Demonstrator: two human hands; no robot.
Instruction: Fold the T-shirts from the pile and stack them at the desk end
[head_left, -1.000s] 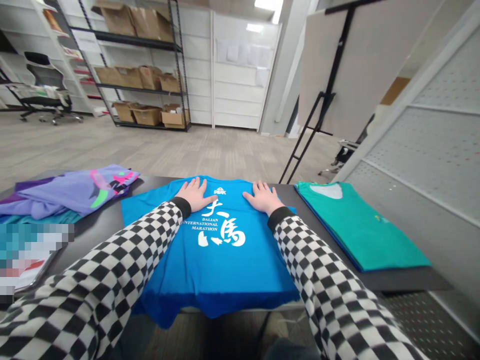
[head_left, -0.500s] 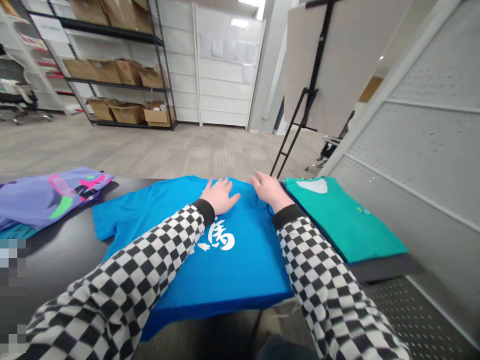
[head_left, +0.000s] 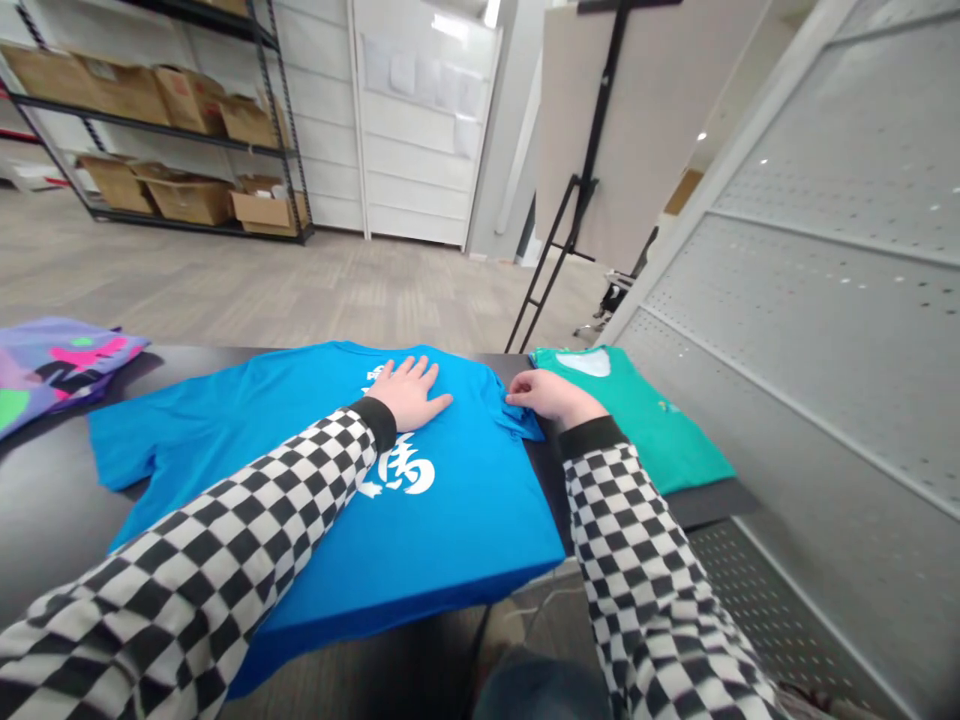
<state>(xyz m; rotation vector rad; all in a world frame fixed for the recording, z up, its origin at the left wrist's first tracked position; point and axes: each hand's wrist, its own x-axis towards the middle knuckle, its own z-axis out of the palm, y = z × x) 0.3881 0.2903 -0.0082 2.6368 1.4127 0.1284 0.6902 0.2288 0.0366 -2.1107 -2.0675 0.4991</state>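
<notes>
A blue T-shirt (head_left: 465, 520) with white characters lies spread over the dark table (head_left: 45, 490), its hem hanging past the near edge. My left hand (head_left: 410, 393) rests flat on the shirt's upper middle with fingers spread, partly covering the print. At the shirt's right sleeve, which is bunched up, my right hand (head_left: 551, 395) has thumb and fingers pinched on the blue cloth. The left sleeve lies stretched out flat toward the left.
A folded green shirt (head_left: 645, 420) lies at the table's right end, beside a grey perforated panel (head_left: 825, 300). Purple printed clothing (head_left: 67, 365) is at the left. Beyond stand a black stand with a board (head_left: 585, 180) and a shelf of cardboard boxes (head_left: 187, 195).
My right hand has gone from lying stretched on the shirt to pinching its right sleeve. My left hand stays spread on the cloth. The view has swung right.
</notes>
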